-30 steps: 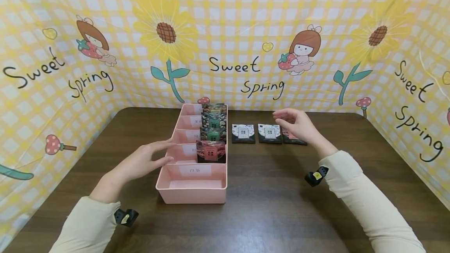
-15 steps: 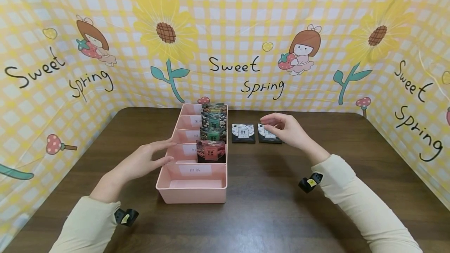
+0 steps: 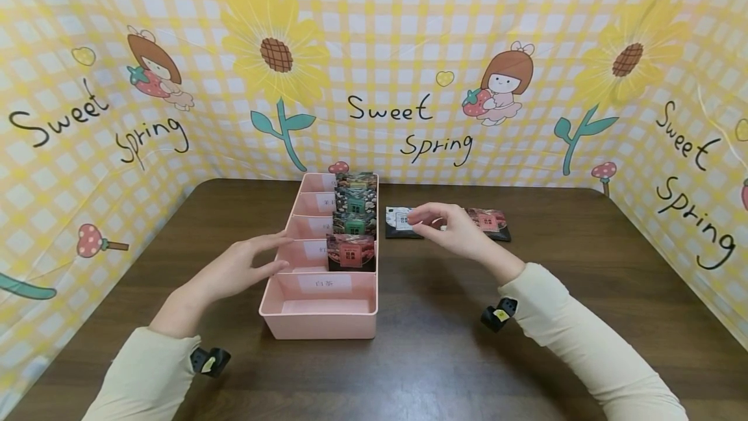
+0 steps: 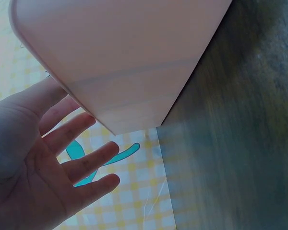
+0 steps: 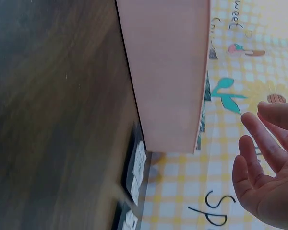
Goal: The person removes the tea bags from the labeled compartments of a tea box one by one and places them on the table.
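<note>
A pink divided box (image 3: 318, 327) stands on the table, its compartments bearing paper labels. My left hand (image 3: 234, 268) rests on its left rim, thumb and fingers loosely spread, as the left wrist view also shows. My right hand (image 3: 452, 229) hovers, holding nothing, over a row of flat sachets right of the box; in the right wrist view its fingers (image 5: 266, 143) are gently bent. Under its fingertips lies a white-and-black sachet (image 3: 397, 223). The sachet beside that one is almost hidden by the hand. A red-and-black sachet (image 3: 497, 223) lies at the row's right end.
Inside the box, a red sachet (image 3: 350, 255) leans in the second compartment from the front, with green sachets (image 3: 353, 223) in those behind. The nearest compartment (image 3: 327, 304) shows only its pink floor. A checked cloth (image 3: 374, 51) surrounds the dark wooden table (image 3: 444, 356).
My right hand has moved left along the row, from above the red sachet to above the leftmost white one, uncovering the red. My left hand and the box stay put.
</note>
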### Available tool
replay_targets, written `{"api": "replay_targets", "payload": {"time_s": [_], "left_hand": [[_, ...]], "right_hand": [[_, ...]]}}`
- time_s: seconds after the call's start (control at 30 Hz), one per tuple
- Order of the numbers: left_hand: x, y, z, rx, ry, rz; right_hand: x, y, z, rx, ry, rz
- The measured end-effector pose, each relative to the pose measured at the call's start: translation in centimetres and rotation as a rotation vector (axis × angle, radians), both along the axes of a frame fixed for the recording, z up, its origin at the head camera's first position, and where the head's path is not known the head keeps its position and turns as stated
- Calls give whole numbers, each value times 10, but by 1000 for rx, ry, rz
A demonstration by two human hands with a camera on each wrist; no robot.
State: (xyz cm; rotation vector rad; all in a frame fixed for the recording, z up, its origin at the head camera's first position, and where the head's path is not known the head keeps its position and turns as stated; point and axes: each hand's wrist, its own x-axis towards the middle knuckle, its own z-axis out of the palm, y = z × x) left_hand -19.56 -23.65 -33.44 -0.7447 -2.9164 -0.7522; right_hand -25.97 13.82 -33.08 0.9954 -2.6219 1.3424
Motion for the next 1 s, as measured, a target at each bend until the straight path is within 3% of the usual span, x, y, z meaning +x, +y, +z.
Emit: {"api": "replay_targets", "payload": {"time_s": [0.3,1.0], "left_hand": [[0,0,0,5,2,-4],[0,1,2,-1,-36,14]], "right_hand": [[0,-22,-9,-9,-19,49],[-6,-54,-23,-24,0,70]]}}
